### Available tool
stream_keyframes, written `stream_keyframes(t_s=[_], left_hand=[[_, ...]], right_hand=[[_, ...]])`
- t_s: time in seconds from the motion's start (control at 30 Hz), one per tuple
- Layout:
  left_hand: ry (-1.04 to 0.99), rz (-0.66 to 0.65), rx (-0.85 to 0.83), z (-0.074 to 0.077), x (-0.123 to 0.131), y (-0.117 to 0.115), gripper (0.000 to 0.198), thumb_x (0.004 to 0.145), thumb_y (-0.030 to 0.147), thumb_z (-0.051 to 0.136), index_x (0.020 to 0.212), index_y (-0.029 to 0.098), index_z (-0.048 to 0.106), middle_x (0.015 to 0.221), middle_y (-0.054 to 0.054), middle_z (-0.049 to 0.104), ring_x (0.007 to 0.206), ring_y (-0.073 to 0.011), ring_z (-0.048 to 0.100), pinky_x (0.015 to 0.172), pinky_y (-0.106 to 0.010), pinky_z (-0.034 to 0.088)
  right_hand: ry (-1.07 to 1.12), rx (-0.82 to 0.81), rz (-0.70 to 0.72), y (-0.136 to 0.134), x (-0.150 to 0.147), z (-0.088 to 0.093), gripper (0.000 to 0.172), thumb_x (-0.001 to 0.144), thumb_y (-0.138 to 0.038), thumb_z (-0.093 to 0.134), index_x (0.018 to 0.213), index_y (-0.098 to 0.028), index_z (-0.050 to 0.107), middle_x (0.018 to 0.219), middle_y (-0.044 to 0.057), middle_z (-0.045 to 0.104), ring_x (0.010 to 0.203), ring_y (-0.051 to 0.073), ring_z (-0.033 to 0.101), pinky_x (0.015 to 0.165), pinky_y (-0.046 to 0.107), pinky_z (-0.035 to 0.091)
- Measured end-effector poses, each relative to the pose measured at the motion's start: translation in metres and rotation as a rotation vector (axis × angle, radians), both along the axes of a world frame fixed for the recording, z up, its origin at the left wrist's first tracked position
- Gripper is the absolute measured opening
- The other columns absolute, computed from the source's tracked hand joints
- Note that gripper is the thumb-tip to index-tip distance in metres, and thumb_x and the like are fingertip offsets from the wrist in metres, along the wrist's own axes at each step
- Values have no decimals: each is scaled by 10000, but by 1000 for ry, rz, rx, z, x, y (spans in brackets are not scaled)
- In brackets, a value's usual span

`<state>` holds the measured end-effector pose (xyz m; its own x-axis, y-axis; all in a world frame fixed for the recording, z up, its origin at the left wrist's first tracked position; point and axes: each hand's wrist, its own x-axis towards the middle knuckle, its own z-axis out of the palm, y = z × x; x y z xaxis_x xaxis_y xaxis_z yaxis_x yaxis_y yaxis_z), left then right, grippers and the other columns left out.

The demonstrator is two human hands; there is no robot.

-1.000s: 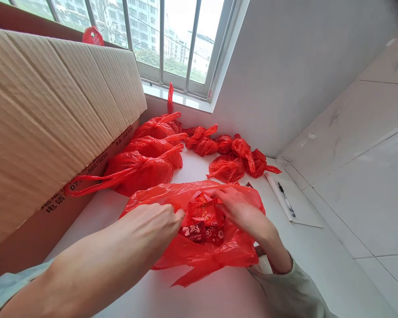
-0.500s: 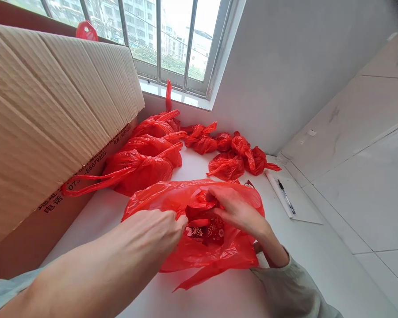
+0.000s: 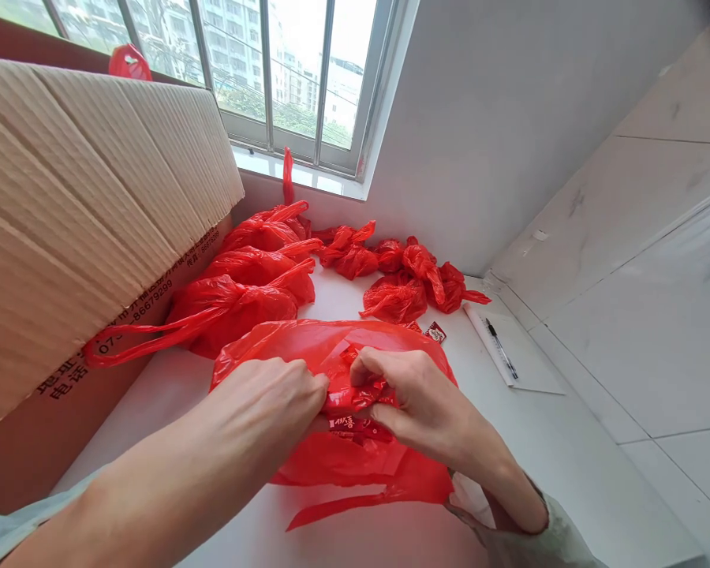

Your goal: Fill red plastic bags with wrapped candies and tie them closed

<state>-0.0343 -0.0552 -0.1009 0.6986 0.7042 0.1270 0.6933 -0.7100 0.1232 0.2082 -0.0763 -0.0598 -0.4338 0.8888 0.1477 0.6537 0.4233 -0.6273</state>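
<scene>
Two-handed work at an open red bag (image 3: 331,464) standing on the white worktop (image 3: 538,450). The left hand (image 3: 287,394) is closed in a fist, with red plastic at its thumb side; the right hand (image 3: 417,398) pinches glossy red material (image 3: 344,401) between thumb and curled fingers, just beside the fist. Whether this material is bag film or a wrapper cannot be told. Compared with a second earlier, the right hand has come lower and nearer the left, and the printed packets (image 3: 344,424) inside the bag, then largely exposed, now show only in part; the contents thus appear more covered. A small dark-red packet (image 3: 435,332) beyond the bag's far edge shows more fully than before. Knotted red bags (image 3: 237,309) lie behind, beside a cardboard box (image 3: 95,173).
</scene>
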Motion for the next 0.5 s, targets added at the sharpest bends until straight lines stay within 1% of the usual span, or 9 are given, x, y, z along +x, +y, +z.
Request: stream_keyframes(t_s=[0.07,0.13,0.17,0.27,0.37,0.43,0.5], left_hand=[[11,-10,27,7,6,5,253,879,107,437,862,204,670,869,-62,661,772,-206,625,733,-315,476],[21,-1,61,16,14,7,246,877,106,442,716,192,606,733,-38,605,626,-176,559,633,-318,423],[28,-5,71,20,18,7,255,870,93,442,676,193,573,688,-21,575,570,-160,520,597,-319,389],[52,-24,98,31,29,6,267,836,33,434,642,197,514,616,14,518,481,-133,443,524,-320,280],[93,15,155,39,36,6,258,803,7,455,637,200,497,544,29,487,445,-145,441,487,-326,181],[95,33,175,45,39,6,249,783,-2,472,641,201,497,520,34,493,435,-152,457,470,-321,149],[65,14,177,51,41,7,241,769,-8,481,649,200,496,515,42,509,424,-148,458,454,-312,138]], right_hand=[[6,-12,-11,0,2,2,186,779,-55,601,824,-214,514,775,-54,591,675,100,511,613,215,378],[2,-20,-24,1,3,4,159,799,-149,677,883,-219,562,816,-49,630,715,110,552,634,218,405],[2,-11,-26,2,3,4,154,807,-184,694,913,-223,588,839,-46,651,735,115,573,646,221,418],[4,67,-29,4,4,4,121,871,-170,639,971,-235,661,896,-37,702,780,120,629,706,231,458],[14,121,-34,4,6,6,153,935,-209,575,957,-255,720,880,-25,728,821,143,672,763,256,499],[40,122,-35,4,9,8,184,952,-267,561,938,-275,745,839,-20,735,849,167,692,782,276,524],[66,122,-40,4,11,10,209,959,-275,551,938,-293,758,835,-20,744,873,182,704,798,293,543]])
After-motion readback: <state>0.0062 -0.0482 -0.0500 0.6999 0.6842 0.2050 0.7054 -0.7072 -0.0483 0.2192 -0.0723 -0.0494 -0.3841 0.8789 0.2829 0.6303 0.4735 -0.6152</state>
